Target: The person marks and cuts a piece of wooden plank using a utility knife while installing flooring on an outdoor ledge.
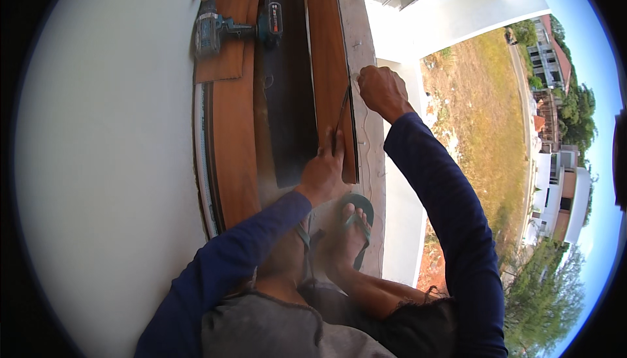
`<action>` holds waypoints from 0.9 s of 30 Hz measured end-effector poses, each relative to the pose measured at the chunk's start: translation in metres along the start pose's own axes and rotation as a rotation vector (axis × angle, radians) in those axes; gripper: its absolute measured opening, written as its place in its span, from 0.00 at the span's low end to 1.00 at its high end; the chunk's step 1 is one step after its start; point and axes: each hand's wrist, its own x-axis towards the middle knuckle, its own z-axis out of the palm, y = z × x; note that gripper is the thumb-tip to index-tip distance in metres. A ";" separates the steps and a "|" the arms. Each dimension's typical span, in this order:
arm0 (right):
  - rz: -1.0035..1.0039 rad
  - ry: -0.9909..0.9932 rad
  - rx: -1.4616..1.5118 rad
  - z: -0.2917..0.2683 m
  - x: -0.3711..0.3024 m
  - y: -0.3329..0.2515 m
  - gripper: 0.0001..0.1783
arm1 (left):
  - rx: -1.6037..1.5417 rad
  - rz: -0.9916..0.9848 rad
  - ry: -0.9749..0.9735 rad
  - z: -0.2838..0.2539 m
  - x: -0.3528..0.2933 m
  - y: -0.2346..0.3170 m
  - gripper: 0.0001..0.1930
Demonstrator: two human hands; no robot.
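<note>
A long brown wood-look plank (328,51) lies lengthwise ahead of me, with a dark edge on its right side. My left hand (321,174) rests on its near end, fingers stretched forward and slightly apart. A thin dark strip (341,111) runs from beside those fingertips toward my right hand (384,91). That hand is closed in a fist at the plank's right edge, over the concrete ledge. What lies inside the fist is hidden. To the left of this plank is a long dark board (286,110).
A teal cordless drill (225,29) lies on brown boards (234,142) at the far left, beside a pale wall (104,162). The concrete ledge (371,136) borders a drop to dry grass (473,129) on the right. My sandalled foot (356,227) stands near the plank's end.
</note>
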 end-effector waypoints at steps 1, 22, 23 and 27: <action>0.004 -0.005 0.000 -0.001 0.000 -0.002 0.17 | -0.006 0.001 -0.002 0.000 -0.001 0.000 0.66; -0.068 -0.107 -0.103 -0.008 -0.029 -0.006 0.15 | -0.032 0.036 0.069 0.001 -0.004 -0.002 0.64; -0.072 -0.110 -0.101 -0.009 -0.030 -0.007 0.15 | -0.043 0.011 0.038 0.000 -0.004 -0.001 0.65; -0.082 -0.092 -0.096 -0.006 -0.029 -0.002 0.16 | -0.071 -0.033 -0.024 -0.002 -0.002 0.003 0.67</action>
